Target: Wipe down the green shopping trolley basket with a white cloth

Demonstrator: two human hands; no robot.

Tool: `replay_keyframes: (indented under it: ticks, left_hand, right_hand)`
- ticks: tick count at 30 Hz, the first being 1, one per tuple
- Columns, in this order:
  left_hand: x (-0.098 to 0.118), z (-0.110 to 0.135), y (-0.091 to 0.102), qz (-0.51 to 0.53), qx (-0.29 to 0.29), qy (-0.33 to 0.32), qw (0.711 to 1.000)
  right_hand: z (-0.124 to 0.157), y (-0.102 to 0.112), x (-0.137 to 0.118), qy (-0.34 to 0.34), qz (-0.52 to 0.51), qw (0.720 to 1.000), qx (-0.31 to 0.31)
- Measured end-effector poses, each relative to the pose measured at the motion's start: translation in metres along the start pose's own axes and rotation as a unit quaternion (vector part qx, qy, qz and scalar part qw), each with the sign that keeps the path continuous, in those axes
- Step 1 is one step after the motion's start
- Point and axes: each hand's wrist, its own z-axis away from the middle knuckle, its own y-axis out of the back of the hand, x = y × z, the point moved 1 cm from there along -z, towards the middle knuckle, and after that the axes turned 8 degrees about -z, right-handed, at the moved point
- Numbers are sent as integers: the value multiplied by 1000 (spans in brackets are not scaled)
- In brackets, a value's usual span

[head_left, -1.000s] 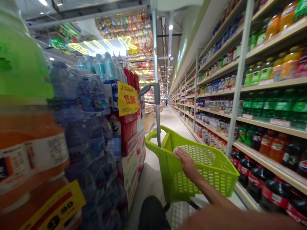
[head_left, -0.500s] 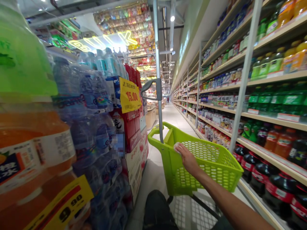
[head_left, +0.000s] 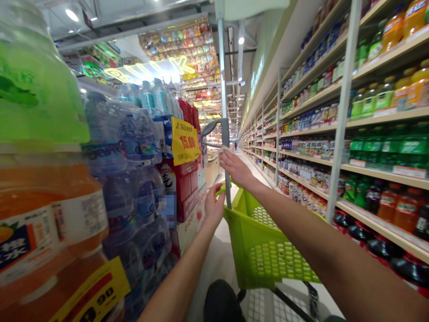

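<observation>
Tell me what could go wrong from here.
The green cart stands on wheels, so it may roll while the left hand holds it and the right hand is at the grey pole.
The left forearm reaches past stacked bottle packs; a sideways swing might knock them.
If the cart swings right, it could bump the stocked shelves.

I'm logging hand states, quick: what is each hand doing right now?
Left hand: closed on the green cart handle.
Right hand: holding a pale cloth at the grey pole, fingers nearly straight.
</observation>
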Motion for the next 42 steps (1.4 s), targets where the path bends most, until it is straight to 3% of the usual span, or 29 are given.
replay_keyframes:
  ticks: [2, 3, 4, 6, 8, 11, 13, 15, 20, 22, 27, 29, 31, 36, 38, 40, 42]
  left_hand:
    - [-27, -11, 9, -81, -27, 40, 996]
    - [-39, -11, 10, -157, -67, 55, 984]
    - [-50, -9, 11, -249, -113, 63, 960]
    - [-65, -2, 11, -435, -206, 50, 875]
    - [-70, 5, 12, -534, -253, 16, 807]
    - [-65, 5, 14, -573, -265, -7, 776]
    - [-61, 3, 16, -580, -265, -13, 770]
    - [-58, 1, 17, -583, -261, -19, 769]
    - [-62, 2, 17, -588, -240, -35, 772]
    - [-63, 2, 16, -593, -238, -42, 768]
    - [-57, 0, 17, -607, -259, -36, 750]
    - [-55, 1, 17, -608, -269, -36, 747]
    - [-55, 2, 17, -608, -271, -34, 746]
    - [-56, 7, 17, -603, -243, -42, 759]
    - [-56, 8, 17, -603, -241, -41, 759]
    - [-56, 10, 15, -606, -240, -40, 757]
    - [-55, 12, 12, -606, -229, -54, 760]
  right_hand:
    - [30, -16, -14, 32, 3, 999, -44]
    - [49, -25, -22, 48, 4, 997, -64]
    - [67, -34, -31, 64, 5, 994, -88]
    - [91, -44, -41, 97, 22, 983, -154]
    - [88, -42, -40, 97, 41, 977, -188]
    - [42, -19, -20, 42, 65, 986, -149]
    - [14, -2, -6, 0, 81, 992, -98]
    - [11, 4, -3, -6, 85, 992, -88]
    - [85, -23, -32, 62, 43, 978, -195]
    - [96, -30, -36, 70, 33, 977, -199]
    - [47, -15, -15, -24, 31, 994, -105]
    - [45, -19, -15, -44, 12, 994, -95]
    - [71, -33, -32, -49, -11, 994, -101]
    - [198, -85, -105, -59, -31, 991, -116]
    - [235, -96, -125, -66, -40, 989, -126]
    - [246, -97, -132, -84, -53, 986, -134]
    - [234, -91, -126, -105, -69, 984, -126]
